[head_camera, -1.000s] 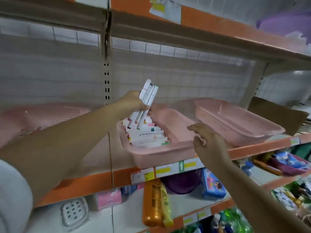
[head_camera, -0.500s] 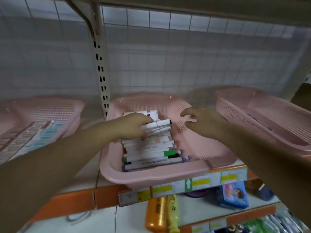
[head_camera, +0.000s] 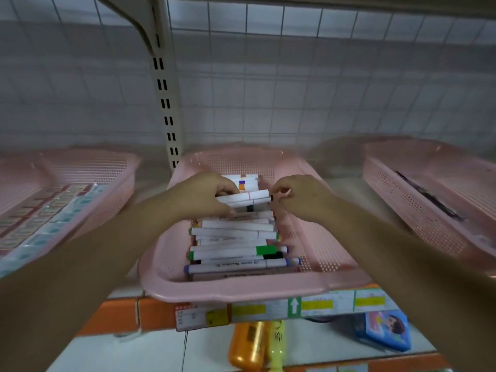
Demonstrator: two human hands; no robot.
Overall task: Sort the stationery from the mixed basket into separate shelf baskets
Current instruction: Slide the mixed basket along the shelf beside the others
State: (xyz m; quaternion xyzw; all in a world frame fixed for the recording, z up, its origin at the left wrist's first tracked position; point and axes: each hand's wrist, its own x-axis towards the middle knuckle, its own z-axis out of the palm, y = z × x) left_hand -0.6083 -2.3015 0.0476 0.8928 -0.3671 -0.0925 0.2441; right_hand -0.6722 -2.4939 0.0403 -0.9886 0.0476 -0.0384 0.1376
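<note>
A pink perforated basket [head_camera: 316, 245] sits in the middle of the shelf and holds a stacked row of white markers [head_camera: 233, 237] with coloured caps. My left hand [head_camera: 204, 196] grips a few white markers [head_camera: 249, 198] over the back of that stack. My right hand [head_camera: 300, 196] pinches the right ends of those same markers. The lower markers under my hands are partly hidden.
A pink basket [head_camera: 112, 183] on the left holds flat packs in rows. Another pink basket [head_camera: 402, 189] on the right holds a dark thin item [head_camera: 429, 197]. The orange shelf edge [head_camera: 150, 310] carries price labels. An orange bottle [head_camera: 248, 345] and a blue box [head_camera: 383, 328] lie on the shelf below.
My left hand brought the markers down from above the basket onto the stack. My right hand moved in from the shelf front and took their right ends. The view moved closer.
</note>
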